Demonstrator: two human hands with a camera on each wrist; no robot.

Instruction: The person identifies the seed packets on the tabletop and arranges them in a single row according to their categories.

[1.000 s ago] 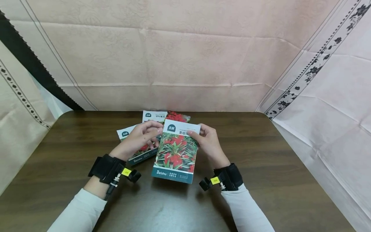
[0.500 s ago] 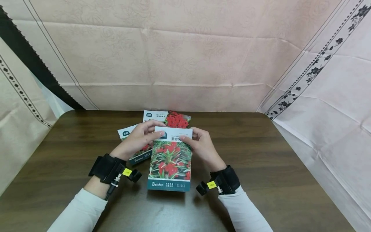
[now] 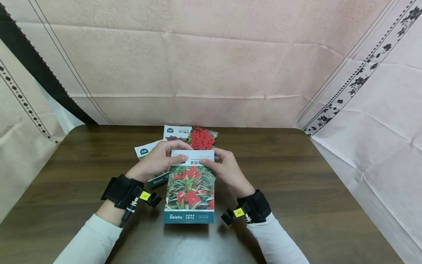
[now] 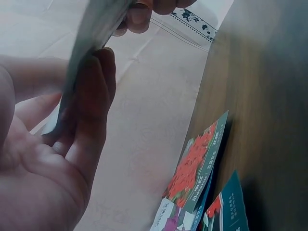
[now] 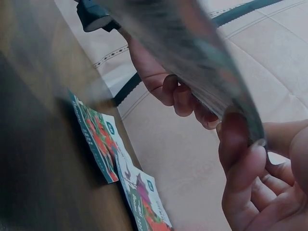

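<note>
A seed packet (image 3: 189, 189) with red flowers, a white top and a teal bottom band is held up over the table, its picture facing me in the head view. My left hand (image 3: 161, 158) pinches its upper left corner, thumb in front and fingers behind. At the upper right edge, my right hand (image 3: 225, 170) pinches it the same way. The left wrist view shows the held packet (image 4: 91, 38) edge-on between the fingers. Behind it lie more packets: one partly under my left hand (image 3: 159, 179), a white-topped one (image 3: 177, 130) and a red-flowered one (image 3: 202, 138).
The brown wooden table (image 3: 290, 198) stretches out on both sides and in front of the packets. A pale patterned cloth (image 3: 214, 73) hangs behind its far edge. Black straps with small cameras (image 3: 153, 200) sit on both wrists.
The held packet has moved left and toward me and turned straighter. My right hand moved left with it. My left hand, earlier beside the packet, now pinches its upper left corner.
</note>
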